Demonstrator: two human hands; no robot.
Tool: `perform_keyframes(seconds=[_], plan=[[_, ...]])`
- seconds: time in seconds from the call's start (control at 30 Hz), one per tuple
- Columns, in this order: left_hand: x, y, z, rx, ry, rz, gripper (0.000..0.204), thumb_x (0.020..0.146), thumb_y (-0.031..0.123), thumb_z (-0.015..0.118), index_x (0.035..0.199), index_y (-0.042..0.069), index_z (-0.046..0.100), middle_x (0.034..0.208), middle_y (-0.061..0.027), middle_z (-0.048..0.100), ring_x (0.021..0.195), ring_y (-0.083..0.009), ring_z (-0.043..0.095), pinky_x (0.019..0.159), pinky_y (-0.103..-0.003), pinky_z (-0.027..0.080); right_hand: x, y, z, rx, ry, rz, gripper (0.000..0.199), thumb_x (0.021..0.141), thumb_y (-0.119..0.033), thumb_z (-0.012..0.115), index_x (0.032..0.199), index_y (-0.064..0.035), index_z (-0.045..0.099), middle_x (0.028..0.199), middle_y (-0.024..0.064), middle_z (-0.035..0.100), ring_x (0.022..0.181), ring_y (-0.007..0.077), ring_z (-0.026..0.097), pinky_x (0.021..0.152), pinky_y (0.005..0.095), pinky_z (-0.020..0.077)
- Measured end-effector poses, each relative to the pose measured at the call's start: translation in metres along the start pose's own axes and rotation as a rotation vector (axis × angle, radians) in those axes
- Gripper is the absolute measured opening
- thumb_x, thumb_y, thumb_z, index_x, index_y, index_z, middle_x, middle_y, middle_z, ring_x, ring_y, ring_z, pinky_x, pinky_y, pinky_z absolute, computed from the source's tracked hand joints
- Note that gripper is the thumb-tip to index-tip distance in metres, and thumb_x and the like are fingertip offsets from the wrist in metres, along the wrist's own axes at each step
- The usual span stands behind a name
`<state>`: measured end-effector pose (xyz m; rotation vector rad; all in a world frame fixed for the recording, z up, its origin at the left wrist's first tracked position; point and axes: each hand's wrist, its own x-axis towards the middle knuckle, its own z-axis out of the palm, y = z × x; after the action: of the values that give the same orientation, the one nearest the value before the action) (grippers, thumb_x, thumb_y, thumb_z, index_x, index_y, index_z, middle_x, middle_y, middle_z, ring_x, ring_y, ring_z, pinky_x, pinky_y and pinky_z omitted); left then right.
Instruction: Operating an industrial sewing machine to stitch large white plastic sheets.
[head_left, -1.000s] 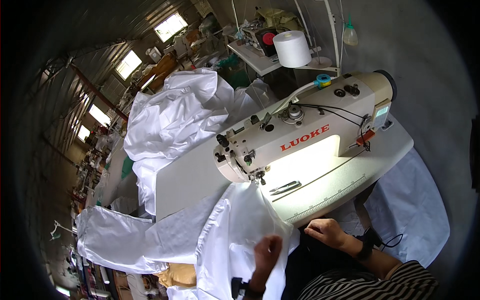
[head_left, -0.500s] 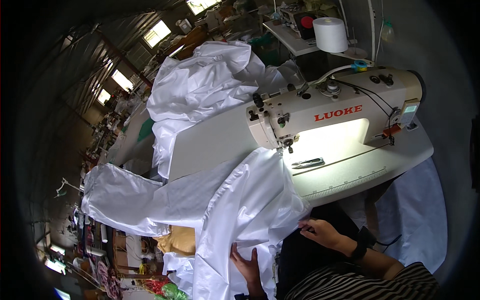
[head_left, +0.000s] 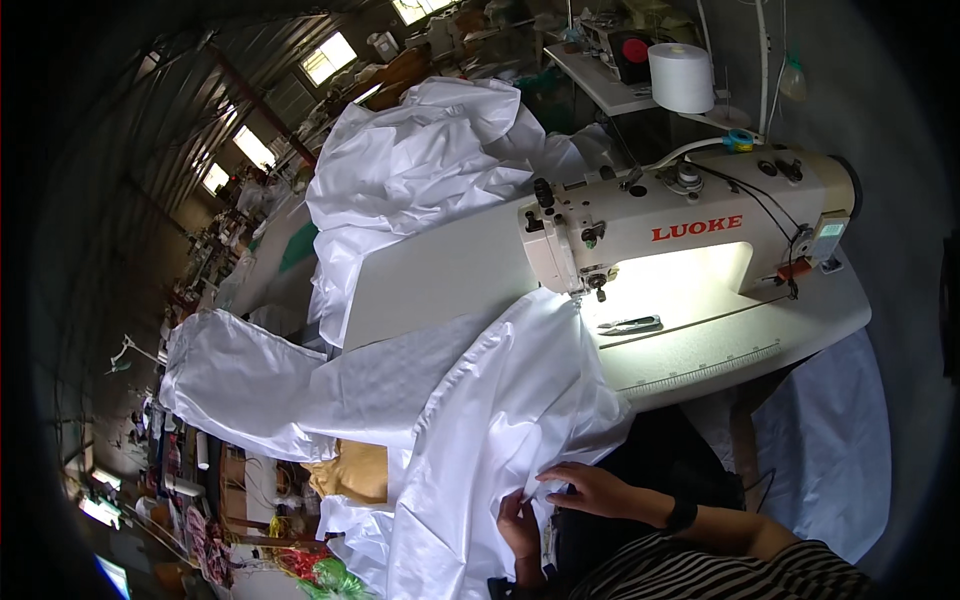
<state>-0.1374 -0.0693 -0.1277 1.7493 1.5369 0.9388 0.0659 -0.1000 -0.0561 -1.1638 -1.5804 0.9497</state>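
Off the edge of the desk (head_left: 430,285) hangs cloth (head_left: 500,400).
Left hand (head_left: 518,525), right hand (head_left: 598,492) sit clear below, fingers half-curled; hold unclear.

The bare right hand (head_left: 595,491) points leftward from a black-banded right wrist (head_left: 682,515) and bare, slanting right forearm (head_left: 738,531), its fingers slightly curved. Just beside and a little lower, the bare left hand (head_left: 520,530) is raised, fingers upward and bent; whether either hand grips is unclear.
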Motion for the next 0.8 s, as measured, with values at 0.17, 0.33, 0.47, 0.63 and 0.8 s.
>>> perform_keyframes(seconds=[0.17, 0.33, 0.47, 0.63, 0.8], plan=[[-0.008, 0.027, -0.079, -0.560, -0.244, -0.275, 0.014, 0.092, 0.013, 0.057, 0.096, 0.000, 0.062, 0.082, 0.0015, 0.061, 0.069, -0.0057, 0.050, 0.062, -0.022, 0.039, -0.033, 0.007, -0.013, 0.141, -0.074, 0.225, 0.032, 0.092, -0.024, 0.066, 0.117, -0.0023, 0.064, 0.105, 0.0132, 0.070, 0.092, 0.0264, 0.069, 0.083, 0.0333, 0.0526], [-0.006, 0.073, -0.076, -0.191, -0.085, -0.155, 0.024, 0.090, 0.019, 0.066, 0.101, -0.001, 0.060, 0.084, -0.0035, 0.064, 0.074, -0.0104, 0.055, 0.067, -0.026, 0.046, -0.051, -0.010, -0.028, 0.047, -0.127, 0.327, 0.027, 0.093, -0.023, 0.065, 0.112, -0.0032, 0.066, 0.099, 0.0128, 0.072, 0.089, 0.0231, 0.070, 0.080, 0.0306, 0.0531], [-0.017, 0.067, -0.065, -0.232, -0.008, -0.149, 0.017, 0.089, 0.009, 0.065, 0.102, -0.001, 0.061, 0.083, -0.0085, 0.066, 0.074, -0.0136, 0.060, 0.068, -0.029, 0.049, -0.055, -0.021, -0.028, 0.108, -0.065, 0.270, 0.027, 0.095, -0.025, 0.063, 0.112, -0.0046, 0.067, 0.097, 0.0119, 0.071, 0.087, 0.0236, 0.069, 0.079, 0.0317, 0.0529], [-0.031, 0.057, -0.073, -0.165, -0.068, -0.243, 0.018, 0.087, 0.001, 0.059, 0.104, -0.004, 0.058, 0.087, -0.0086, 0.065, 0.077, -0.0146, 0.061, 0.072, -0.027, 0.050, -0.051, -0.026, -0.004, 0.127, -0.175, 0.187, 0.032, 0.095, -0.028, 0.062, 0.116, -0.0040, 0.064, 0.101, 0.0131, 0.069, 0.092, 0.0257, 0.068, 0.082, 0.0336, 0.0524], [-0.046, 0.029, -0.068, -0.438, -0.175, -0.303, 0.025, 0.083, 0.004, 0.067, 0.106, -0.002, 0.059, 0.090, -0.0093, 0.067, 0.075, -0.0141, 0.064, 0.066, -0.029, 0.052, -0.051, -0.021, 0.042, -0.035, -0.319, -0.035, 0.039, 0.091, -0.027, 0.066, 0.121, -0.0035, 0.058, 0.102, 0.0156, 0.067, 0.085, 0.0317, 0.068, 0.075, 0.0376, 0.0539]])
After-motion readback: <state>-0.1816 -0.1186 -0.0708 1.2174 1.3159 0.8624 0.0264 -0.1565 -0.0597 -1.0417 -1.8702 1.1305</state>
